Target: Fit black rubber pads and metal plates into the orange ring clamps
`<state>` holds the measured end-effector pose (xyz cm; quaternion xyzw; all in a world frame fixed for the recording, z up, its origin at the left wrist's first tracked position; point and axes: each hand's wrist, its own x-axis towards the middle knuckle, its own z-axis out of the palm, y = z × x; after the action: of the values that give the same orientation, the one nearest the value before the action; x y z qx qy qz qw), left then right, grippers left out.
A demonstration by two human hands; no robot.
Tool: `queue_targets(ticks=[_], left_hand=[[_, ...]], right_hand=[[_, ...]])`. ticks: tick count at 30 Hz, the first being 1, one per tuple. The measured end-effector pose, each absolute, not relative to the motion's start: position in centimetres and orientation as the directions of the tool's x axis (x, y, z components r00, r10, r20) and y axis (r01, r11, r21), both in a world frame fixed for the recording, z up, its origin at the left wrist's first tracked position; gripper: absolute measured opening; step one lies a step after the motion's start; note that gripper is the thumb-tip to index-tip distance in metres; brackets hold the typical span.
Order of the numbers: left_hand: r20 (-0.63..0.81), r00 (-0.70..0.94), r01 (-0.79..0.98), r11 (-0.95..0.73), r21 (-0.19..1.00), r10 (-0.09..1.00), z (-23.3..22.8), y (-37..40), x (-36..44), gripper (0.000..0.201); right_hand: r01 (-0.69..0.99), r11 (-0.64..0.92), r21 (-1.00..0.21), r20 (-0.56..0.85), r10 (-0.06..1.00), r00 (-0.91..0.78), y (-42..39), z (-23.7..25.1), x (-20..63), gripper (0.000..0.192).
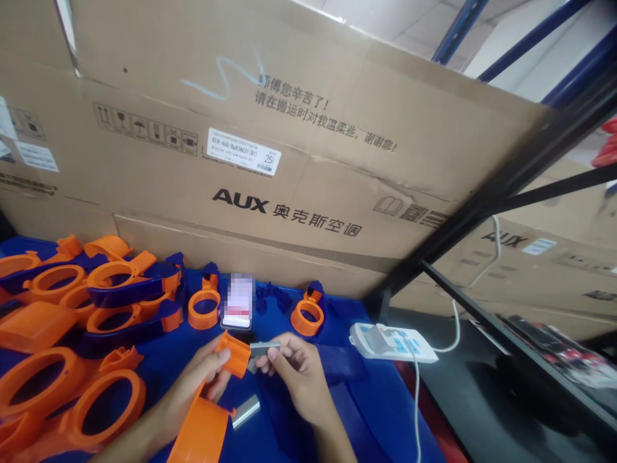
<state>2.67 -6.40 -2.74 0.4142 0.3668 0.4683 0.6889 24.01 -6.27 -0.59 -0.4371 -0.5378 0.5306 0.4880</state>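
Note:
My left hand (pixel 202 376) grips an orange plastic tape-dispenser part (pixel 212 411) by its upper end, low in the middle of the head view. My right hand (pixel 294 373) pinches a small grey serrated metal blade (pixel 264 348) and holds it against the top of that orange part. A short silver metal roller (pixel 245 411) lies on the blue table surface (pixel 376 411) just below both hands.
Several orange ring parts and dark blue handles (pixel 130 289) are heaped at the left. A phone (pixel 238 302) leans against the big AUX cardboard box (pixel 289 161) behind. A white power strip (pixel 393 341) with cable lies at the right, beside a black shelf frame (pixel 482 199).

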Motion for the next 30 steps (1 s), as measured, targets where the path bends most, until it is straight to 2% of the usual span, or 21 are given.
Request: queue_targets(ticks=[5, 11, 17, 27, 30], left_hand=[[-0.106, 0.272, -0.324, 0.195, 0.926, 0.956, -3.1, -6.5, 3.3, 0.029], [-0.105, 0.323, -0.341, 0.220, 0.914, 0.940, -4.3, -6.6, 3.5, 0.038], [-0.059, 0.298, -0.246, 0.137, 0.960, 0.953, -5.2, -6.2, 3.8, 0.034], [-0.112, 0.263, -0.182, 0.164, 0.970, 0.958, -6.8, -5.9, 3.3, 0.034], [-0.153, 0.226, -0.204, 0.200, 0.958, 0.962, -6.0, -6.5, 3.3, 0.033]], right_hand=[[-0.074, 0.045, -0.996, 0.057, 0.986, -0.159, -6.4, -0.6, 23.8, 0.027], [-0.090, 0.057, -0.994, 0.070, 0.987, -0.147, -6.4, -0.9, 22.9, 0.027], [0.043, 0.129, -0.991, 0.127, 0.991, -0.048, -6.0, -2.2, 21.7, 0.027], [0.293, 0.307, -0.905, 0.252, 0.944, -0.211, -7.5, -1.1, 21.5, 0.059], [0.310, 0.342, -0.887, 0.251, 0.921, -0.297, -7.9, -1.0, 21.4, 0.067]])
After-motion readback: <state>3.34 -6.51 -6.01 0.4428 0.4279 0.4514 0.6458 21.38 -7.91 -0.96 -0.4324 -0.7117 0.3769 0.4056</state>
